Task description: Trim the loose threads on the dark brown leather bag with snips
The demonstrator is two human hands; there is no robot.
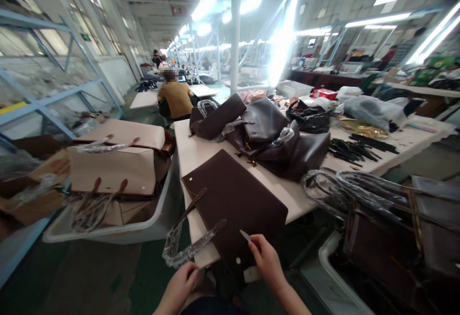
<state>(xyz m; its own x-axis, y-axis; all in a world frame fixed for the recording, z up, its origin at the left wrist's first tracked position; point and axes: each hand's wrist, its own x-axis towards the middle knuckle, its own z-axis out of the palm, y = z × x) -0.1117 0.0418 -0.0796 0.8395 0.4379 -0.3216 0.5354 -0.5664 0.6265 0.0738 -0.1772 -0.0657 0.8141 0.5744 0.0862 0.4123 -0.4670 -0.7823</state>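
A dark brown handbag [237,195] lies flat on the table in front of me, its plastic-wrapped handles [187,253] hanging toward the left over the table edge. My right hand [264,257] is closed on a small, pointed, pale blade [245,235], which is over the bag's near side. Close to the lower end of the handles, my left hand [183,284] has its fingers curled together at the table's near edge. What these fingers hold, if anything, is hidden. A white round spot [238,260] shows on the bag near my right hand.
Several dark bags [266,123] are heaped farther back on the table [294,200]. Black strips [354,150] lie to the right. A white bin [154,226] of beige bags stands left; another bin [327,262] with dark bags stands right. A seated person [176,98] is beyond.
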